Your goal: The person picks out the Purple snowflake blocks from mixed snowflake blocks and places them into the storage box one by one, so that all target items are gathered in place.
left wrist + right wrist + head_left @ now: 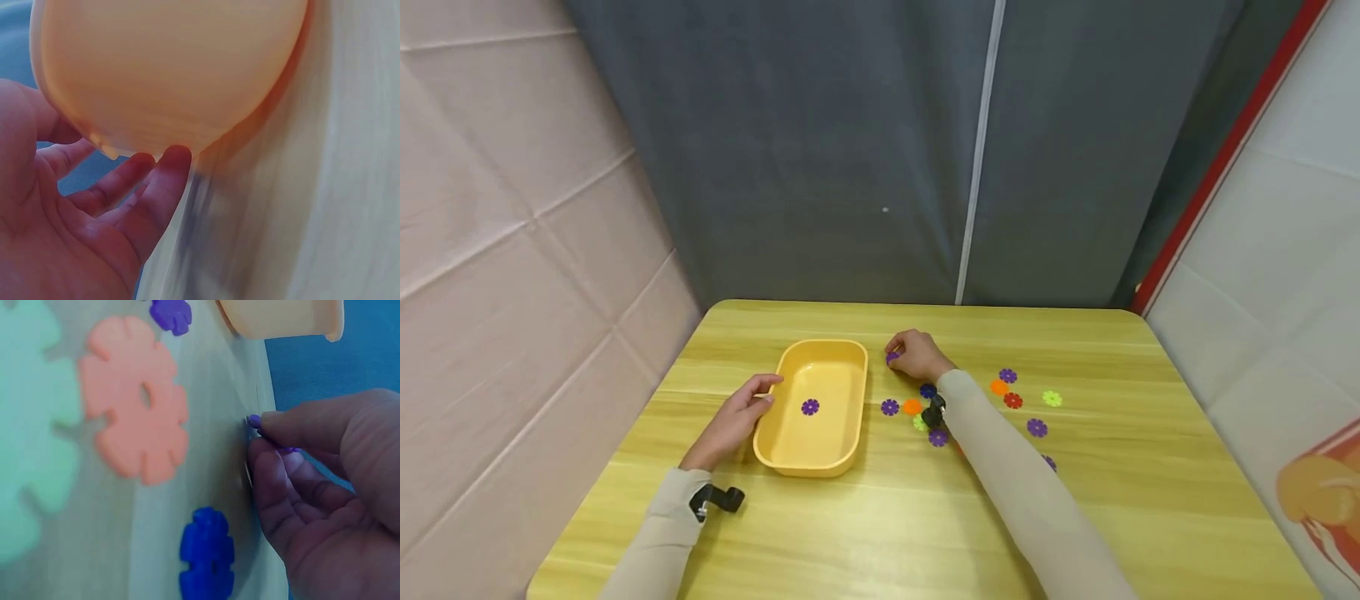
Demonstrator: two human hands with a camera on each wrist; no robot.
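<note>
My right hand [916,354] pinches a purple flower-shaped disc [892,357] between thumb and fingertips, low over the table right of the tray. Seen from the right wrist, only the edge of this purple disc [254,421] shows between the fingers. With my left hand [737,417] I hold the yellow plastic tray [762,446] at its left rim; the left wrist view has fingertips [178,156] against the tray's wall. Inside the tray lies one purple flower disc [809,407]. Near my right wrist lie a blue disc [928,390], an orange disc [912,407] and a purple disc [890,407].
Further right on the wooden table [865,542] are scattered more flower discs, among them a red disc [1013,401], a lime green disc [1052,399] and a purple disc [1037,427]. My right forearm [1022,483] partly covers some. A dark curtain [820,167] hangs behind the table.
</note>
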